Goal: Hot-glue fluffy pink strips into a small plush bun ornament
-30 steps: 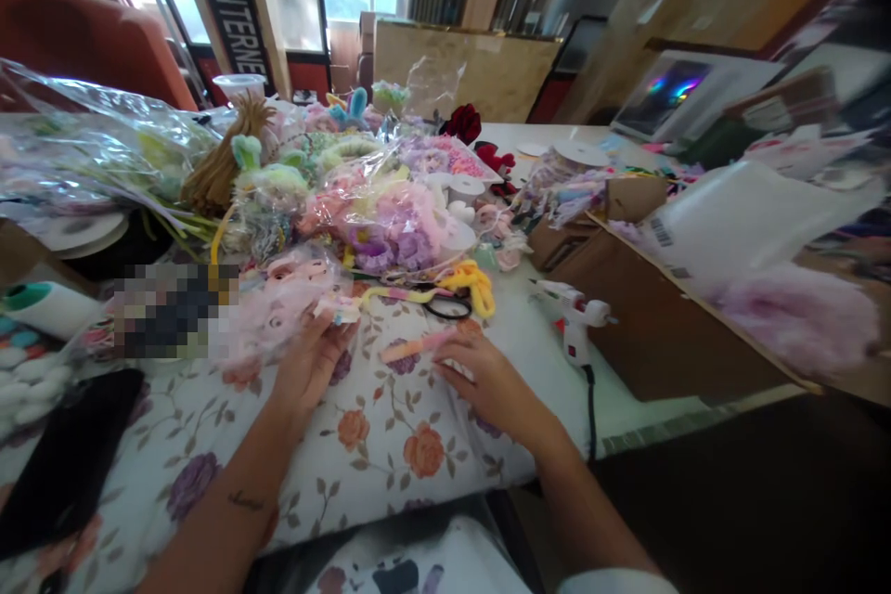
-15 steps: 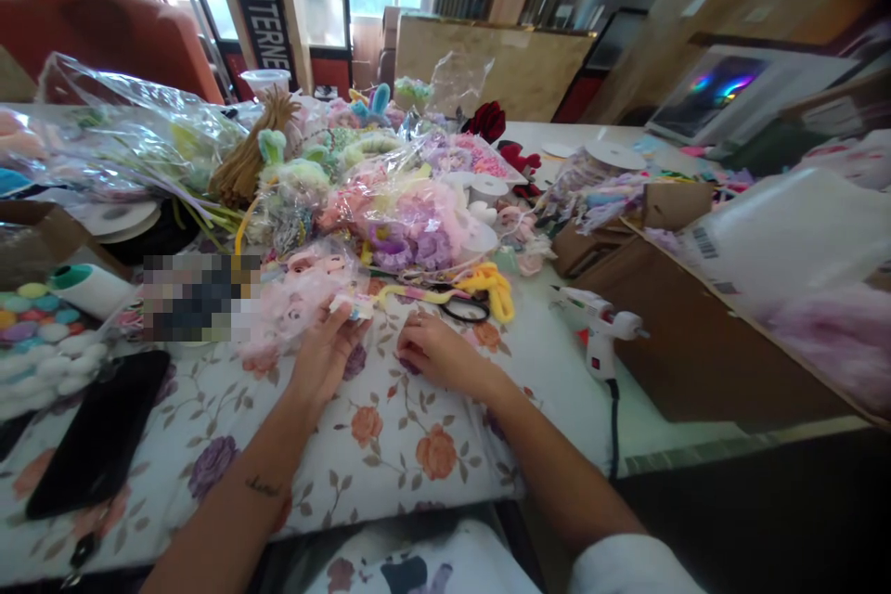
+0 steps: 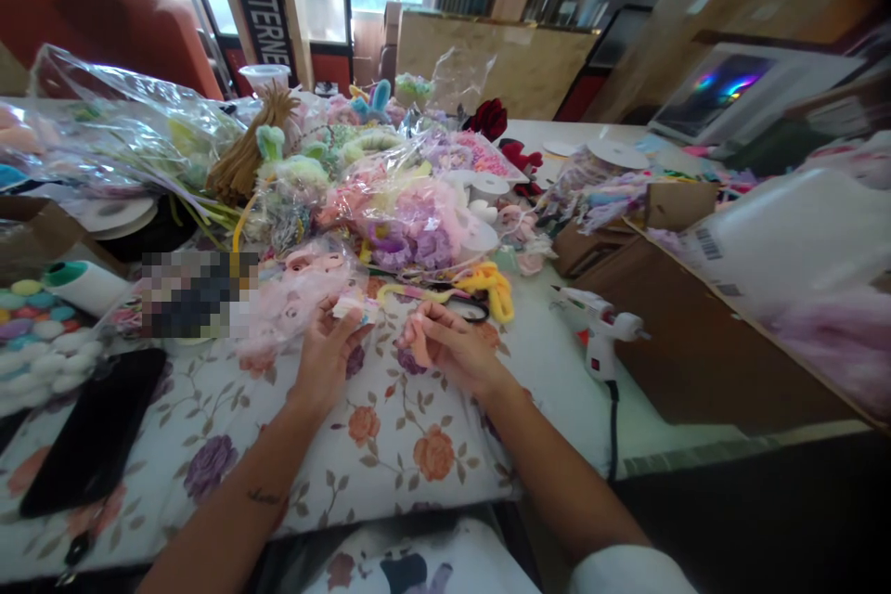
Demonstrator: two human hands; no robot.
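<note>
Over the flowered cloth (image 3: 390, 459), your left hand (image 3: 324, 348) and right hand (image 3: 458, 348) face each other, apart; your right fingers pinch the peach strip (image 3: 420, 349), its long axis running toward you, right of the small pale piece (image 3: 353, 309) clamped in your left fingers.

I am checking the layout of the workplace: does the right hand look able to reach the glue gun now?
Probably yes: only table surface shows between the right hand and the glue gun, though this hand holds a peach strip.
</note>
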